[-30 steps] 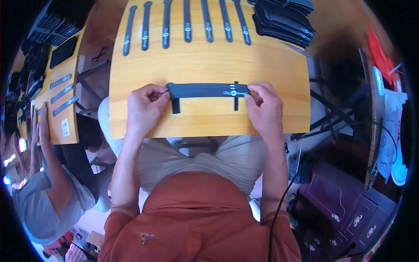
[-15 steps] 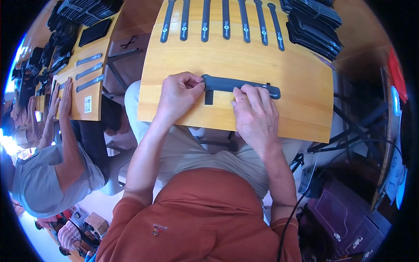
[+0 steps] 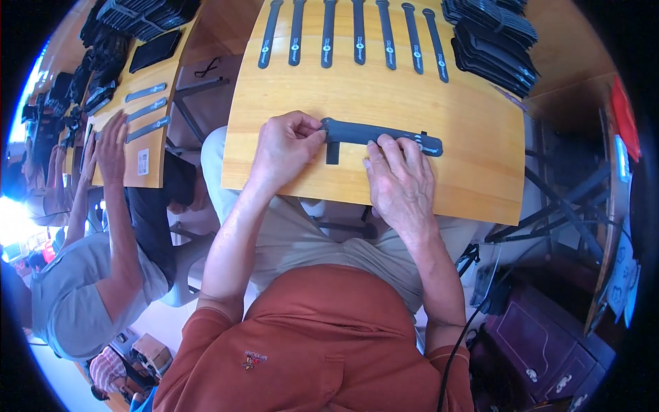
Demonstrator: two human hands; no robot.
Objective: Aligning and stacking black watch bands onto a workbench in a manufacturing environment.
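The left hand (image 3: pixel 288 144) has its grip pinched on one end of a dark strap (image 3: pixel 360 132) lying across the worktop (image 3: pixel 288 93); the right hand (image 3: pixel 401 172), unclenched, rests on it. Beyond, seven strips (image 3: pixel 359 34) line up beside stacked black pieces (image 3: pixel 491 58).

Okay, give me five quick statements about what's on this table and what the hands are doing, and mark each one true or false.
1. The left hand pinches the left end of the dark strap. True.
2. The right hand hangs in the air. False: its fingers rest on that strap.
3. Seven similar straps lie in a row farther back. True.
4. The black stack is at far left on this table. False: far right.
5. A short black strip shows beside the left hand. True.
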